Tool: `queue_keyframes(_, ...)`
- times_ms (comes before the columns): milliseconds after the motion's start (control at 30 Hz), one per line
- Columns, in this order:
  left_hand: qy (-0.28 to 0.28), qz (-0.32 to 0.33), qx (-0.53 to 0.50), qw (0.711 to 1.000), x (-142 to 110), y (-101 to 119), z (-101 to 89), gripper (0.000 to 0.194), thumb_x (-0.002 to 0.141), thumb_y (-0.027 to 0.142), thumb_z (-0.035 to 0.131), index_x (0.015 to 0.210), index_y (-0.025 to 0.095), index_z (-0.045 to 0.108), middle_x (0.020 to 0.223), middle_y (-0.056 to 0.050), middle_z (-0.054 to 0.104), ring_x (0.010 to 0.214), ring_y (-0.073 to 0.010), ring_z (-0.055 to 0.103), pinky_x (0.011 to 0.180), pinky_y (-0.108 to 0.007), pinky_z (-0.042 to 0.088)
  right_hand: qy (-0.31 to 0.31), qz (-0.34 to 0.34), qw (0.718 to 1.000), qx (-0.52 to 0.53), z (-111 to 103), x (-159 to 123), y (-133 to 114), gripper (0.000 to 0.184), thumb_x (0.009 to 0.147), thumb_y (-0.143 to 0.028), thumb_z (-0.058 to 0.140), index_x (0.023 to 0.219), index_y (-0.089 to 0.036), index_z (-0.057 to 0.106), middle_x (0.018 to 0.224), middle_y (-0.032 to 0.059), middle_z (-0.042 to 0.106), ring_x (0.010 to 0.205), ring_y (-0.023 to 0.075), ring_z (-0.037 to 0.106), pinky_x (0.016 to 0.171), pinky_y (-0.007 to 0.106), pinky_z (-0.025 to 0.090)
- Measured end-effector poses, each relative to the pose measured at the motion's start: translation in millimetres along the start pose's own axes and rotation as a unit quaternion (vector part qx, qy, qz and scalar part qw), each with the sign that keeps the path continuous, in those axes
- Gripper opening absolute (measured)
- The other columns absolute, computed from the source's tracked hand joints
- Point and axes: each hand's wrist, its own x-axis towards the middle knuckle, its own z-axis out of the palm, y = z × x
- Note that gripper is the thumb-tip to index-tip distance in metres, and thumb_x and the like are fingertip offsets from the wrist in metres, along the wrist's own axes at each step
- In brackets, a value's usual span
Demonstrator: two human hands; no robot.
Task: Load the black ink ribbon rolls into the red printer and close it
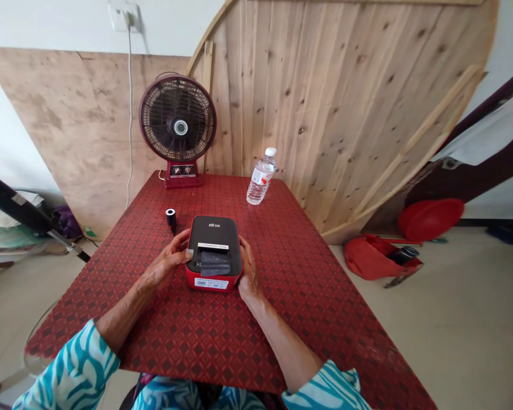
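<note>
1. Red-and-black label printer (214,232), on a red patterned tablecloth (308,302), near the table's middle.
2. Left hand (169,259): fingers (183,242) curled over the printer's left edge, gripping.
3. Right hand (248,269): pressed against the right side, gripping.
4. Black roll (170,218) just beyond the left hand.
5. Plastic water bottle (261,176) and desk fan (178,119) farther off.

We see a black-topped, red-based label printer (214,253) sitting flat on the red patterned tablecloth (308,296), a dark film strip (215,263) lying across its front. Just beside its back left corner, a small black roll (170,218) stands upright.
</note>
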Motion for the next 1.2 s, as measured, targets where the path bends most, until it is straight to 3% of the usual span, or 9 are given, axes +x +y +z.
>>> queue_keyframes(300,0.022,-0.015,-0.033,0.999,-1.1,2.3,4.1,0.066,0.070,0.027,0.070,0.134,0.023,0.055,0.128,-0.008,0.065,0.116,-0.0285,0.060,0.090,-0.033,0.047,0.000,0.018,1.000,0.002,1.3,-1.0,-3.7,0.048,0.085,-0.055,0.055,0.122,-0.025,0.060,0.129,0.0058,0.064,0.119,0.0247,0.056,0.103,0.044,0.042)
queue_keyframes(600,0.102,-0.043,0.000,0.994,-1.6,13.8,19.8,0.070,0.057,0.023,0.074,0.125,0.019,0.059,0.116,-0.009,0.071,0.113,-0.0317,0.062,0.090,-0.036,0.047,-0.009,0.010,1.000,0.015,-0.1,0.2,2.7,0.047,0.088,-0.053,0.053,0.126,-0.026,0.058,0.127,0.0047,0.065,0.118,0.0245,0.057,0.102,0.044,0.042)
queue_keyframes(833,0.088,-0.059,-0.006,0.994,-1.7,17.6,19.2,0.067,0.058,0.020,0.074,0.124,0.020,0.061,0.121,-0.009,0.069,0.112,-0.0299,0.062,0.085,-0.033,0.048,0.009,0.013,1.000,0.010,0.2,-0.3,3.5,0.045,0.086,-0.052,0.055,0.122,-0.026,0.061,0.128,0.0047,0.064,0.120,0.0246,0.056,0.103,0.043,0.042)
queue_keyframes(1200,0.080,-0.042,0.007,0.996,-0.6,13.9,18.5,0.063,0.061,0.020,0.070,0.123,0.022,0.062,0.112,-0.006,0.072,0.099,-0.0249,0.065,0.079,-0.031,0.047,0.008,0.003,1.000,0.010,5.8,-2.7,-4.9,0.045,0.085,-0.052,0.053,0.121,-0.026,0.061,0.125,0.0045,0.066,0.115,0.0241,0.059,0.099,0.042,0.044)
